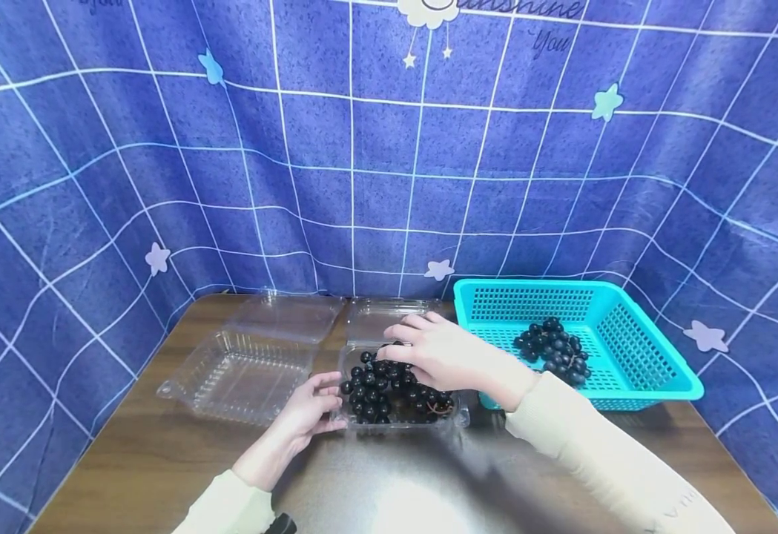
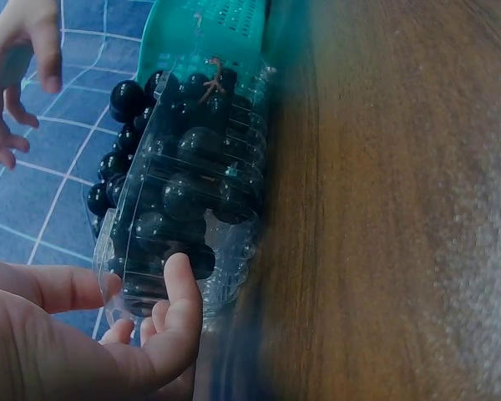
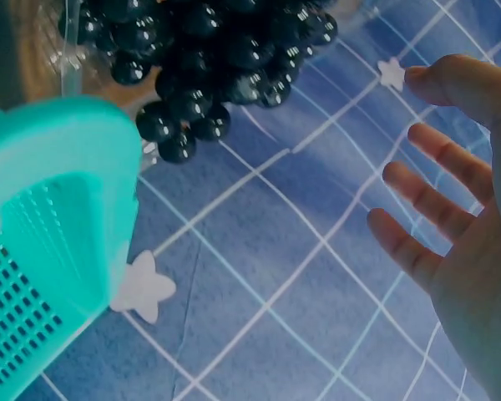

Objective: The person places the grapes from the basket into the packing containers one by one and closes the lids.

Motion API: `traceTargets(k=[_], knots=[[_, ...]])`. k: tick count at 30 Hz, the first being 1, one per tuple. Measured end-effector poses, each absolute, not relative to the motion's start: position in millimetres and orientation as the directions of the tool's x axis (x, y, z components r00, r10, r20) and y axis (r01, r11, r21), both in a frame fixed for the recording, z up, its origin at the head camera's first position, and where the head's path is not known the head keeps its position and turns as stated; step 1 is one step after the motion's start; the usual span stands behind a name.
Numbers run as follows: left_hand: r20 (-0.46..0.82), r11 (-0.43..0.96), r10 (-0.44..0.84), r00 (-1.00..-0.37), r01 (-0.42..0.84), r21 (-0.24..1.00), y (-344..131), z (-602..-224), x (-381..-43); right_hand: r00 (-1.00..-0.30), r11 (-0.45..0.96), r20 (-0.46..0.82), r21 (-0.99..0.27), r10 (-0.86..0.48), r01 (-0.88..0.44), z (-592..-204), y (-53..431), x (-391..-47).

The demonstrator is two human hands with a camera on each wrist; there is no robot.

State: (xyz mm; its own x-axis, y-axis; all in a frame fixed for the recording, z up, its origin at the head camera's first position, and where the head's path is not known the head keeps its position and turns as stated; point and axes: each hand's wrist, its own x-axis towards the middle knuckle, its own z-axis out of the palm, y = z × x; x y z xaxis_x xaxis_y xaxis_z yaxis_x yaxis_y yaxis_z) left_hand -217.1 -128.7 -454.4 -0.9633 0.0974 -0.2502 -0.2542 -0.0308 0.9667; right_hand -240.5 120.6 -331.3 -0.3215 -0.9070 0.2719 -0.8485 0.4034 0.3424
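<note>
Centrally, a clear plastic box of dark grapes on the wooden table, left hand's grip clamped on its left end, right hand's grip apart above the fruit, holding nothing, a second clear box at left, turquoise basket with another bunch at right.

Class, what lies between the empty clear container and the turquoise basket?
Head view: another clear container of dark grapes lies there, the left hand at its side, the right hand over it.
</note>
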Motion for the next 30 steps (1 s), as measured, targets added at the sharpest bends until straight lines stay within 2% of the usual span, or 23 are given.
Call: traceTargets(k=[8,12,18,30], knots=[[-0.251,-0.041,0.091,-0.964,-0.256,0.966,-129.0,-454.8,-216.4,-0.378,0.491,0.352,0.327,-0.856,-0.807,-322.6,134.1,-236.3],[-0.253,-0.041,0.092,-0.963,-0.257,0.965,-129.1,-454.7,-216.4,-0.384,0.523,0.418,0.293,-0.823,-0.8,-323.2,140.9,-234.3],[-0.254,-0.032,0.09,-0.963,-0.257,0.966,-128.9,-454.2,-216.6,-0.382,0.549,0.526,0.204,-0.759,-0.81,-324.3,149.2,-230.8],[-0.253,-0.037,0.093,-0.963,-0.258,0.966,-129.2,-454.8,-217.8,-0.485,0.596,0.604,-0.021,-0.632,-0.803,-328.3,160.4,-217.7]])
